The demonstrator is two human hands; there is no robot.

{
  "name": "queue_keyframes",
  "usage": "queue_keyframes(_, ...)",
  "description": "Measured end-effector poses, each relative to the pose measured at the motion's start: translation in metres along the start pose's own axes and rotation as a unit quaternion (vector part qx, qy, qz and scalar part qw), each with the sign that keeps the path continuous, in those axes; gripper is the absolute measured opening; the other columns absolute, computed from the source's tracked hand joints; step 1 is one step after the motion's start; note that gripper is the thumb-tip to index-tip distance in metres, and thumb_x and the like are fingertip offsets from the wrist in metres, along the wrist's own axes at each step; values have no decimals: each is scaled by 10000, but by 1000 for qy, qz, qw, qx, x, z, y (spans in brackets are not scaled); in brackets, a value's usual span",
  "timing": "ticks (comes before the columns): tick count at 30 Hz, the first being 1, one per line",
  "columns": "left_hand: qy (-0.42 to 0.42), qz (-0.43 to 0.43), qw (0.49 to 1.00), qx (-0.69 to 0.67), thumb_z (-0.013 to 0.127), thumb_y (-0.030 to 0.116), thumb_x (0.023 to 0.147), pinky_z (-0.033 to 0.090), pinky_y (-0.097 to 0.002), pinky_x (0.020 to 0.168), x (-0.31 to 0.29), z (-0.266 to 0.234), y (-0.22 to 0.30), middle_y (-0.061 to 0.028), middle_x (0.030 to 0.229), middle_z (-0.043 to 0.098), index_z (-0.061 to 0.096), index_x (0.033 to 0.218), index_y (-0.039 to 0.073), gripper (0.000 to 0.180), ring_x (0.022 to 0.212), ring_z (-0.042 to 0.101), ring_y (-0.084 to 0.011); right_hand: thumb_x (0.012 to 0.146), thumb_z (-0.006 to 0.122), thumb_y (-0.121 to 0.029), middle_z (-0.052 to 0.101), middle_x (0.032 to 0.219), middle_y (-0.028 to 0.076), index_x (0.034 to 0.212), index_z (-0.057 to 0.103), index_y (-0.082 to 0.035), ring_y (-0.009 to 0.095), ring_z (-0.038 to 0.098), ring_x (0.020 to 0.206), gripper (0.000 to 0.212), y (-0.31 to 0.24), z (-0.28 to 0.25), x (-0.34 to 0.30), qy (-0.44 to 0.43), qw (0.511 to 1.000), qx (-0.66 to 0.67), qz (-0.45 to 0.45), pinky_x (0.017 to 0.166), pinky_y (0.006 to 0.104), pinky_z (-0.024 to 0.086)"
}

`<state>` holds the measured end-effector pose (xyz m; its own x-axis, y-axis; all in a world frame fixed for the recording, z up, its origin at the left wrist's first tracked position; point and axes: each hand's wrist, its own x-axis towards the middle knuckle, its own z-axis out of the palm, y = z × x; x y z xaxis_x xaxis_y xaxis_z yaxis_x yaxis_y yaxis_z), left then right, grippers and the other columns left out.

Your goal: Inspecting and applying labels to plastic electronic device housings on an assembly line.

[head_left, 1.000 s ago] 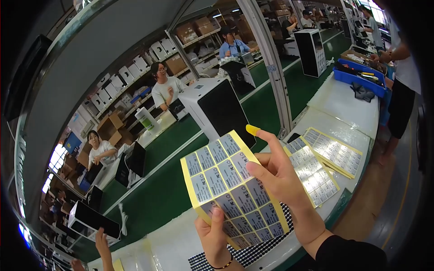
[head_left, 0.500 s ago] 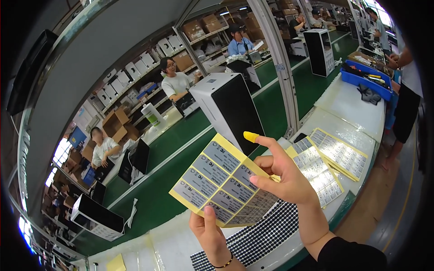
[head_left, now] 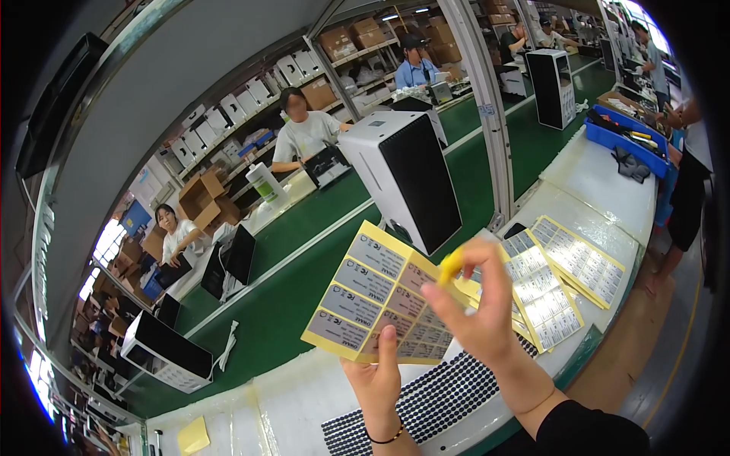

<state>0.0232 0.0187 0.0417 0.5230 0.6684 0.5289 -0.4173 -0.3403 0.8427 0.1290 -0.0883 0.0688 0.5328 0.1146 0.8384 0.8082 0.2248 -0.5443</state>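
Note:
My left hand grips a folded yellow-backed sheet of grey printed labels by its lower edge, thumb on the front. The sheet is tilted up above the bench. At its right edge is my right hand, fingers curled and partly smeared by motion. A yellow finger cot covers its index fingertip, which is bent toward the thumb. Whatever lies between those fingertips is too blurred to make out. Below both hands lies a sheet of black round dots. More label sheets lie to the right of my right hand.
A tall white-and-black computer case stands on the green conveyor ahead. A metal post rises right of it. A blue bin of tools sits far right. A yellow paper lies near left. Several people work across the line.
My right index finger, stretched out before, has curled toward the thumb at the sheet's right edge. My left hand and the sheet have shifted slightly right in view.

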Motion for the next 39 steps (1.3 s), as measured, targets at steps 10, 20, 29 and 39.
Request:
queue_keyframes(10, -39, 182, 959, 216, 492, -28, 907, 485, -321, 821, 0, -4, -11, -107, 1065, 612, 548, 1140, -42, 240, 943, 596, -187, 773, 742, -169, 483, 895, 75, 896, 481, -53, 163, 476, 824, 311, -12, 21, -4, -232, 950, 179, 104, 727, 259, 402)
queue_keyframes(20, -37, 189, 963, 190, 527, -53, 784, 483, -377, 801, -2, -1, -12, -126, 1021, 633, 600, 1067, 6, 298, 910, 624, -303, 825, 716, -181, 465, 990, 43, 930, 468, -81, 137, 498, 924, 287, -1, 24, -6, -286, 888, 325, 153, 888, 282, 417)
queue_keyframes(29, -58, 151, 975, 151, 502, -50, 836, 466, -356, 799, -11, -7, -10, -130, 987, 621, 594, 1050, -1, 239, 894, 609, -274, 827, 718, -224, 458, 990, 23, 943, 486, -88, 123, 493, 904, 293, 2, 20, -6, -297, 869, 351, 182, 846, 275, 425)
queue_keyframes(39, -30, 119, 991, 49, 523, -3, 894, 458, -333, 812, -14, -7, -12, -115, 1036, 609, 577, 1093, -9, 206, 923, 587, -208, 856, 660, -157, 464, 1005, 39, 1002, 507, -54, 128, 494, 908, 235, -1, 16, 0, -323, 854, 372, 165, 808, 258, 431)
